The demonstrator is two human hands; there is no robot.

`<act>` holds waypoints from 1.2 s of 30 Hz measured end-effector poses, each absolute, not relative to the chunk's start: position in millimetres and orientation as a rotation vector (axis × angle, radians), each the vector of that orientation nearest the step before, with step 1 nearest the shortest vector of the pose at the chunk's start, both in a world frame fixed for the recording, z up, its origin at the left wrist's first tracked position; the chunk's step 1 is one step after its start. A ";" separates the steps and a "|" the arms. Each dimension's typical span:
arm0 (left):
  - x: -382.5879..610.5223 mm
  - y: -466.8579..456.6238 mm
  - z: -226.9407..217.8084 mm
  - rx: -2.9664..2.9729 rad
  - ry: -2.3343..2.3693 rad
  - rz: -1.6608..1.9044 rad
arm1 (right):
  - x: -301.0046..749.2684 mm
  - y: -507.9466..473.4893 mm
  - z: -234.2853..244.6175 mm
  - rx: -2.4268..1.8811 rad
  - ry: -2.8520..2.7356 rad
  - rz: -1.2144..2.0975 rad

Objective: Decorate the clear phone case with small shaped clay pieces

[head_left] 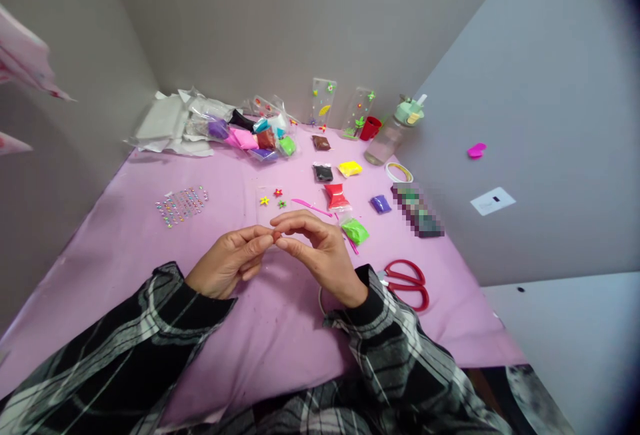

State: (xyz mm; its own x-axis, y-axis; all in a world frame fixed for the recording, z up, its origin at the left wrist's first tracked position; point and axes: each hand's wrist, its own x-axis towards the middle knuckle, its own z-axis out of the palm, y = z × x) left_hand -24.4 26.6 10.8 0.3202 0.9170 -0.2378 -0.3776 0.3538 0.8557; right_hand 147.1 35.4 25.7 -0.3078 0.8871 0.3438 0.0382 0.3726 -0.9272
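My left hand (233, 258) and my right hand (323, 248) meet fingertip to fingertip above the table. Between them they pinch a small reddish-brown piece of modelling clay (276, 236), mostly covered by the fingers. Just beyond lies a clear panel (265, 215), its near part hidden by my hands, bearing a yellow flower (265, 201), a red flower (278, 192) and a green flower (282, 204). A pink plastic knife (311, 206) rests past my right fingers. Nearby are a red clay packet (335, 196) and a green clay packet (355, 230).
Red-handled scissors (407, 285) lie right of my right wrist. A water bottle (390, 135), red cup (371, 128) and decorated clear panels (324, 103) stand at the back. Bagged clay (243, 138) is piled at the back left, with a gem sticker sheet (183, 205) nearer. Walls enclose the table.
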 end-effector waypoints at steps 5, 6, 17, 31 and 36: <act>-25.0 25.5 10.2 0.814 0.849 0.998 | 147.0 35.6 26.7 -0.845 -1.628 1.098; -25.2 25.2 10.2 0.817 0.850 0.999 | 147.2 35.5 26.5 -0.850 -1.631 1.100; -23.9 25.0 10.3 0.837 0.818 0.951 | 146.9 35.2 25.5 -0.836 -1.602 1.165; -22.9 23.7 8.0 0.844 0.857 0.985 | 147.6 36.2 23.5 -0.842 -1.657 1.060; -22.4 23.3 8.6 0.847 0.841 0.972 | 147.8 35.7 23.4 -0.822 -1.655 1.082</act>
